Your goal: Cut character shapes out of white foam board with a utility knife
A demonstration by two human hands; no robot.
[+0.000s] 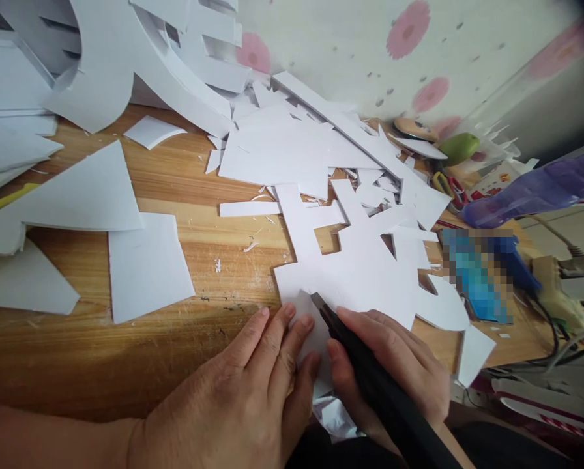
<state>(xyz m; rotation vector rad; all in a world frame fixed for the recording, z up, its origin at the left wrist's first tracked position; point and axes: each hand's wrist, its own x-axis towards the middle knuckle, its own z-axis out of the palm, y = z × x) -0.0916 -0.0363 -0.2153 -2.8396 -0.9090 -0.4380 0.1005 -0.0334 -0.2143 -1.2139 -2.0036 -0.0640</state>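
Note:
My right hand [404,352] is wrapped round a black utility knife [375,378]. The blade tip points up and left and meets a white foam board piece [370,270] with square notches along its far edge. Just left of the blade, my left hand [238,384] lies flat with fingers stretched out, its fingertips pressing on the near left part of the board. Part of the board's near edge is hidden under both hands.
White offcuts [277,150] pile up behind the board. A squarish white piece [148,267] lies on the wooden table [223,260] at left, below a large curved cutout [106,58]. A purple bottle [536,185], red-handled scissors [455,189] and cables [556,326] are at right.

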